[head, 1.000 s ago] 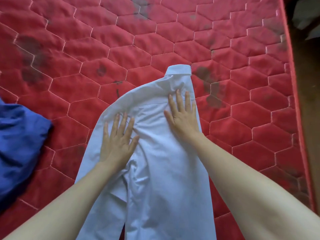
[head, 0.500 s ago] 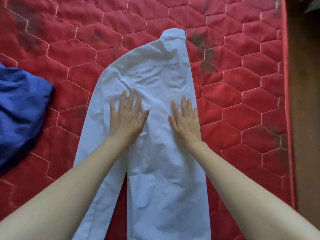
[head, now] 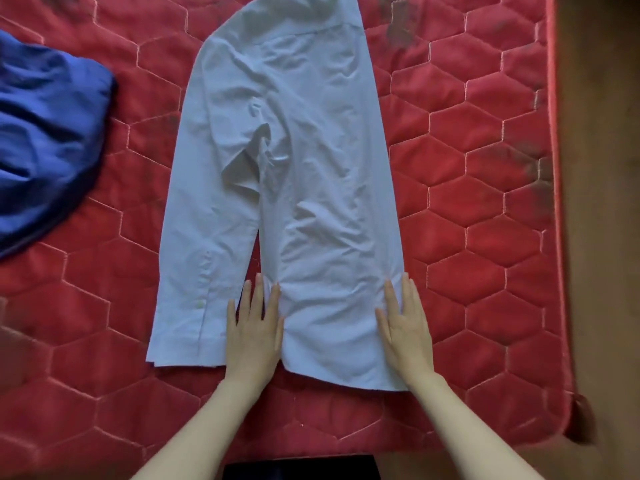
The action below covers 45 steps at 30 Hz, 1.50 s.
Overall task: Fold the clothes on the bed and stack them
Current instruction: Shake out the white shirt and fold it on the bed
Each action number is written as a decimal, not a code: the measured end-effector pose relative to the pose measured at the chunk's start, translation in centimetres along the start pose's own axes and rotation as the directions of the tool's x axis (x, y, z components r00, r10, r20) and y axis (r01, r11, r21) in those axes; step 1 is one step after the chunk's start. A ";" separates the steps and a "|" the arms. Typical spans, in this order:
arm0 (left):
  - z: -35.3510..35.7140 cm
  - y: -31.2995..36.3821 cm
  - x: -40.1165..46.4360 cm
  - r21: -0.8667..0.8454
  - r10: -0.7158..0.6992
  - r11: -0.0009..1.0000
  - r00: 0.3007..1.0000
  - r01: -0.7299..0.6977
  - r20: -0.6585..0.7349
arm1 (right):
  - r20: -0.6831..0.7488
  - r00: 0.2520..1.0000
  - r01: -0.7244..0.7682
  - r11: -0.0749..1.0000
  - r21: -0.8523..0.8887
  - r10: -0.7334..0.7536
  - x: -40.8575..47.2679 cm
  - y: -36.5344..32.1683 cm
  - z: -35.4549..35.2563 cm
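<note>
Where the red quilted mattress lies nearest, the left hand and right hand press flat, fingers straight, on the hem of a folded white shirt; a blue garment lies farther left.

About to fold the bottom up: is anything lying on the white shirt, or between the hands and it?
Nothing visible does. Both hands already lie flat on the pale white long-sleeved cotton shirt, left hand and right hand near its hem. The crumpled blue garment lies apart, left, on the red quilted mattress.
</note>
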<state>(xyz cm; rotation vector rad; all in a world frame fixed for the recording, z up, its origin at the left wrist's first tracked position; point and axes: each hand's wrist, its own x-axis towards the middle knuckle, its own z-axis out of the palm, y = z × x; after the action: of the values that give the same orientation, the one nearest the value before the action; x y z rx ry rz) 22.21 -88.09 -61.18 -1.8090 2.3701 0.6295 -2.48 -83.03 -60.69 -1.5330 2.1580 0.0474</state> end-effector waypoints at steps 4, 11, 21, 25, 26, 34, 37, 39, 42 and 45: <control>-1.7 1.8 -0.3 -0.309 -0.264 0.918 0.965 0.249 -0.005 | -0.067 0.976 -0.176 0.933 0.313 0.207 -0.8 -0.8 -0.9; -2.3 3.4 1.2 -0.395 -0.536 0.717 0.816 0.575 0.214 | 0.047 0.947 -0.298 0.819 0.489 0.317 -0.3 -1.0 -2.5; -1.8 3.2 -4.2 -0.787 -0.457 0.410 0.850 0.461 0.261 | 0.154 0.974 -0.224 0.816 0.533 0.167 -5.4 2.0 -3.2; -1.1 3.3 -5.4 -0.870 -0.504 0.146 0.792 0.470 0.344 | 0.034 0.974 -0.198 0.761 0.618 0.226 -7.0 3.4 -2.8; -0.9 3.4 -5.7 -0.862 -0.503 0.139 0.785 0.487 0.362 | 0.043 0.972 -0.208 0.762 0.613 0.231 -7.3 3.6 -2.6; -0.5 6.6 -6.0 -0.348 -0.571 0.799 0.800 0.490 -0.184 | -0.158 0.935 -0.196 0.834 0.516 0.318 -6.4 2.6 -2.0; 0.7 8.5 -3.0 -0.119 -0.113 0.990 0.948 0.080 -0.297 | -0.247 0.969 0.072 0.938 0.339 0.015 -3.1 -0.4 -1.1; 2.1 9.4 -0.4 -0.056 0.045 0.997 0.972 -0.059 -0.231 | -0.198 0.963 0.216 0.963 0.163 -0.182 -0.7 -3.0 0.4; 4.5 8.2 1.9 -0.029 0.006 1.000 0.993 -0.010 -0.119 | -0.140 0.934 0.328 0.944 -0.031 -0.329 1.3 -3.9 3.4; 6.5 4.6 0.3 0.003 -0.094 0.995 0.985 0.096 -0.143 | -0.206 0.927 0.286 0.946 -0.150 -0.313 0.4 -0.2 5.5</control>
<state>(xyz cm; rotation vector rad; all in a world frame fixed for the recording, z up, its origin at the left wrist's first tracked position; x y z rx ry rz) 16.67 -84.96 -66.00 -2.0124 2.3505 0.4924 -0.40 -81.79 -65.61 -2.0096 2.0924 -0.1119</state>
